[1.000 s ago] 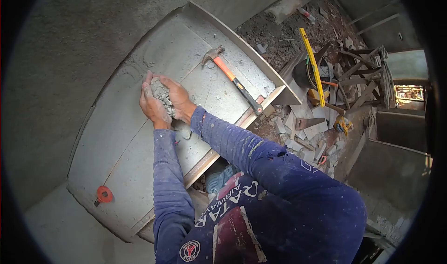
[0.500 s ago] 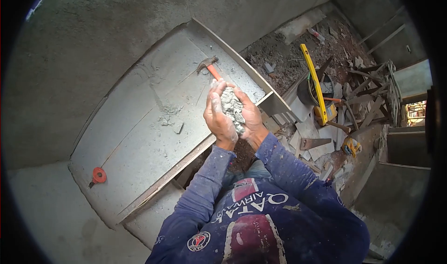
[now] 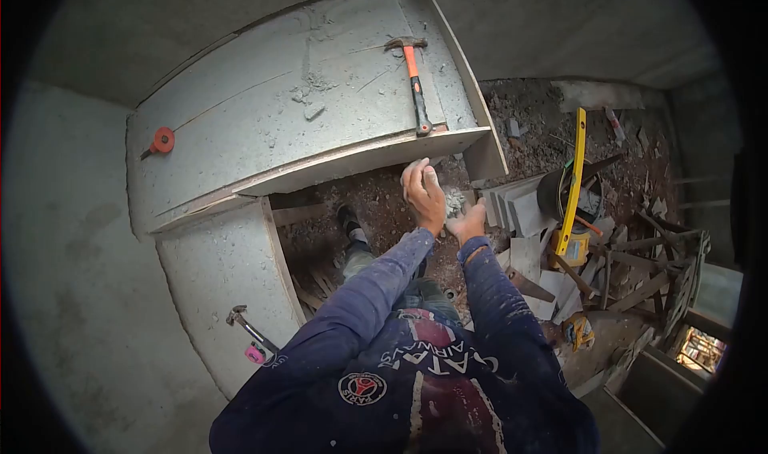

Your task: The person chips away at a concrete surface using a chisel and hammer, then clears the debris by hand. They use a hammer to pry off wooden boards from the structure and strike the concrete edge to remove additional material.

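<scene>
My left hand (image 3: 424, 195) is beyond the board's front edge, tilted on its side, thumb apart from its lightly bent fingers and nothing in its grasp. Just right of it, my right hand (image 3: 468, 222) is cupped with the palm turned up. Grey mortar rubble (image 3: 454, 203) lies against that palm, between the two hands, and hides some of the fingers. Both hands are dusty and hang over the debris-strewn floor. A claw hammer (image 3: 413, 78) with an orange and black handle rests on the grey slab (image 3: 232, 150) ahead.
A red chalk line reel (image 3: 162, 140) sits on the slab's left, its string stretched across. A second hammer (image 3: 250, 332) lies on the lower slab. At right stand a bucket (image 3: 552, 194), a yellow spirit level (image 3: 574, 182) and piled scrap wood (image 3: 640, 274). A handsaw (image 3: 530, 284) lies among tiles.
Both hands have moved from over the slab's edge down beyond its front board, and have come apart. Less rubble shows between them. My view has turned, bringing the second hammer into sight.
</scene>
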`<state>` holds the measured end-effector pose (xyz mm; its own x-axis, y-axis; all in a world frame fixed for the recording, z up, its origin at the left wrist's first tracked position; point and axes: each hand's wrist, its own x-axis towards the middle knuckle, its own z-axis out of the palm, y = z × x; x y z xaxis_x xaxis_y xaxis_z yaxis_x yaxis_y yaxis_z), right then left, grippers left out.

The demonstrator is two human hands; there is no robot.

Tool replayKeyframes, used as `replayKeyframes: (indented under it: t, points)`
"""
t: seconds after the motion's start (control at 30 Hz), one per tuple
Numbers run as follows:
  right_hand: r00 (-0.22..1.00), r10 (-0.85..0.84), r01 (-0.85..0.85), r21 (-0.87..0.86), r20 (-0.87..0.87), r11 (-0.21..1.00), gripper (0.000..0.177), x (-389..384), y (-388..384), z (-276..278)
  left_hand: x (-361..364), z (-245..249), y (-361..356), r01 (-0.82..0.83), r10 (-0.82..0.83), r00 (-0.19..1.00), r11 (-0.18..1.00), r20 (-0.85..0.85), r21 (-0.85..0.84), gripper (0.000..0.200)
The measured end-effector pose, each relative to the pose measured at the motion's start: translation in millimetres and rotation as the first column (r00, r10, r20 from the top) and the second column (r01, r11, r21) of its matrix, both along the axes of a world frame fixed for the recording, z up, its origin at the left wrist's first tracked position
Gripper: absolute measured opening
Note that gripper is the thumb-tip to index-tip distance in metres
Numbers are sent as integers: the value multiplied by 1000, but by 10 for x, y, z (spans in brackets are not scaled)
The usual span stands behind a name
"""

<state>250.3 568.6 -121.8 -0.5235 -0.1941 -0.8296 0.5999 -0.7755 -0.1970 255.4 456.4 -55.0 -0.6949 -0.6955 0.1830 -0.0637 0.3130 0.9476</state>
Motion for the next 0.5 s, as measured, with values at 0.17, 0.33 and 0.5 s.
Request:
replayKeyframes:
  t: [0.17,0.33,0.5]
  points:
    - [934,311,-342,683,173,645,45,269,225,-179,-145,652,-1603,35,-45,999,782,-1,-622,61]
    - [795,565,-414,879,222,238,41,738,911,-843,-683,452,-2757,293,169,819,700,549,-651,94]
    - [717,554,-458,885,423,-84,38,1278,1121,-876,-1152,283,-3095,465,-166,872,570,460,-677,78]
